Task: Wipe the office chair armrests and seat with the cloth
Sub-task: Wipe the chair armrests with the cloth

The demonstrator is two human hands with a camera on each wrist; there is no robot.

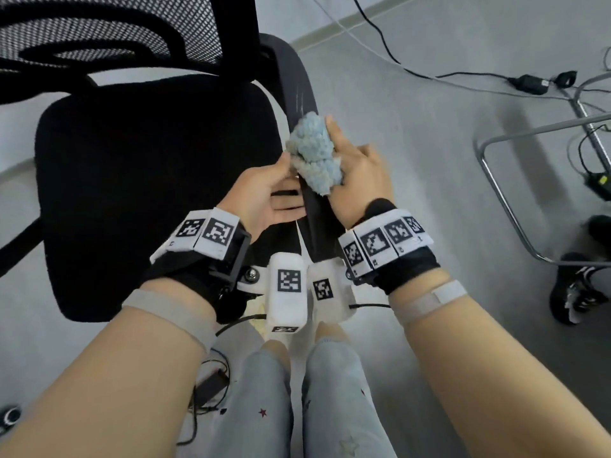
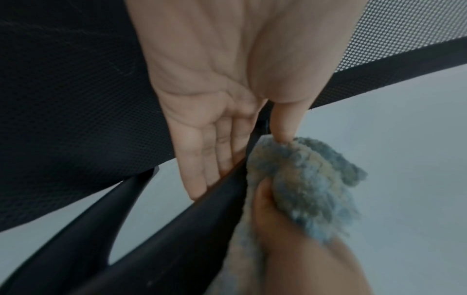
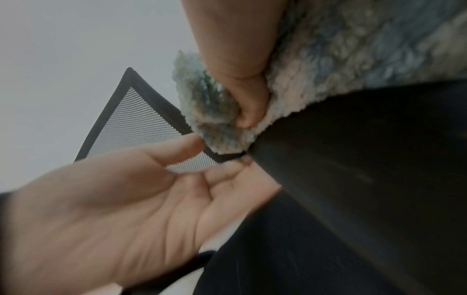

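Observation:
A black office chair stands before me, with its seat point(image 1: 148, 193) and mesh backrest point(image 1: 115, 38) on the left. Its right armrest point(image 1: 299, 90) curves toward me. My right hand point(image 1: 344, 153) grips a bunched fluffy blue cloth point(image 1: 314, 153) and presses it on top of that armrest. In the right wrist view its thumb digs into the cloth point(image 3: 353, 49) above the armrest point(image 3: 353, 159). My left hand point(image 1: 281, 186) lies against the armrest's inner side. Its fingers point(image 2: 217, 159) are straight along the armrest point(image 2: 177, 239), and its thumb tip touches the cloth point(image 2: 303, 185).
Cables and a power adapter point(image 1: 529, 83) run across the grey floor at the back right. A bent metal tube frame point(image 1: 496, 180) and dark shoes point(image 1: 575, 292) are at the right. Another adapter with wires point(image 1: 208, 385) lies by my legs below.

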